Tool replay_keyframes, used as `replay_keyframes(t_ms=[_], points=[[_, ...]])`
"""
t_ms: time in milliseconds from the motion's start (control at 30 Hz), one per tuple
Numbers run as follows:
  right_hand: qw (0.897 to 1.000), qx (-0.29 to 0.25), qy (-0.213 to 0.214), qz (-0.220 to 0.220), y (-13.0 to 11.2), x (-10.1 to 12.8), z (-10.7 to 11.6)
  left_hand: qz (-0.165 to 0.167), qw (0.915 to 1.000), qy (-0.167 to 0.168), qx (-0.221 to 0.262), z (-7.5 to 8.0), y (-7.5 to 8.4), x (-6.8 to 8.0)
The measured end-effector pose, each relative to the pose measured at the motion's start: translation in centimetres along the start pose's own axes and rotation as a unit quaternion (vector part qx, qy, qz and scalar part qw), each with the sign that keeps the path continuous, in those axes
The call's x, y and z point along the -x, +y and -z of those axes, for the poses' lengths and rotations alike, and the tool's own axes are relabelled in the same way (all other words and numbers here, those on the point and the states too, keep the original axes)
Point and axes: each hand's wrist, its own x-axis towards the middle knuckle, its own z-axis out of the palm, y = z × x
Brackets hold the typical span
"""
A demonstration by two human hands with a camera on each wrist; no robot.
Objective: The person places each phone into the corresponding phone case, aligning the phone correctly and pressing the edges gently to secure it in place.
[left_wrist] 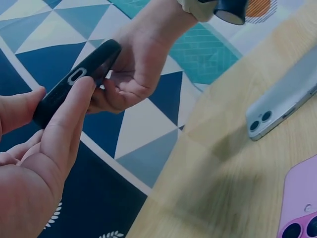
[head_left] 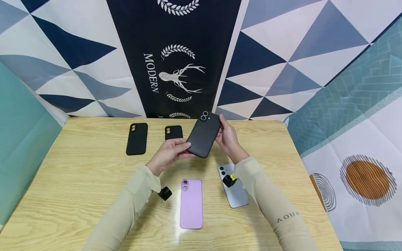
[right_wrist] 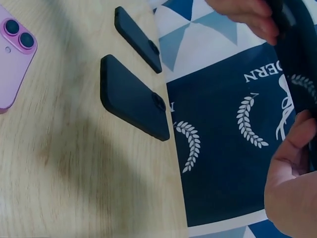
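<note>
Held in the air above the far middle of the wooden table (head_left: 78,174): a black-cased phone (head_left: 204,135), back facing the head camera, twin lenses at its 12 o'clock end, tilted so that end leans toward 1 o'clock. Gripped at its 7 o'clock corner by the left hand (head_left: 169,153), thumb on the back and fingers curled underneath; seen edge-on from the left wrist view, pinched between thumb and fingers (left_wrist: 69,114). Clasped along its 3 o'clock edge by the right hand (head_left: 227,137), fingers wrapped round the upper side. Lying flat on the table at 9 o'clock of the held phone: a black case (head_left: 136,138), camera cutout at its far end. Just beside the left hand at 12 o'clock, partly hidden behind it: a second black case (head_left: 173,132). Nearer the person, at 6 o'clock of the held phone: a purple phone (head_left: 191,203), face down, lenses at the far end. At 4 o'clock, partly under the right sleeve (head_left: 267,195): a pale blue phone (head_left: 233,188), also face down. Behind the table: a patterned cloth backdrop (head_left: 176,69) with a deer emblem.
</note>
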Motion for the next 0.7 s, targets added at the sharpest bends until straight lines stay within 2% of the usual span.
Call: replay_keyframes(t_ms=[100, 300, 700], points=[[1.0, 0.018, -0.019, -0.013, 0.1, 0.4, 0.0, -0.009, 0.9999, 0.01, 0.003, -0.1, -0.3, -0.2], [0.994, 0.096, -0.04, -0.032, 0.7, 1.3, -0.2, -0.02, 0.9991, 0.036, -0.002, -0.3, -0.7, -0.6], [0.992, 0.122, 0.001, -0.033, 1.1, 1.6, 0.0, -0.001, 0.998, 0.062, 0.0, -0.6, -1.5, -0.9]])
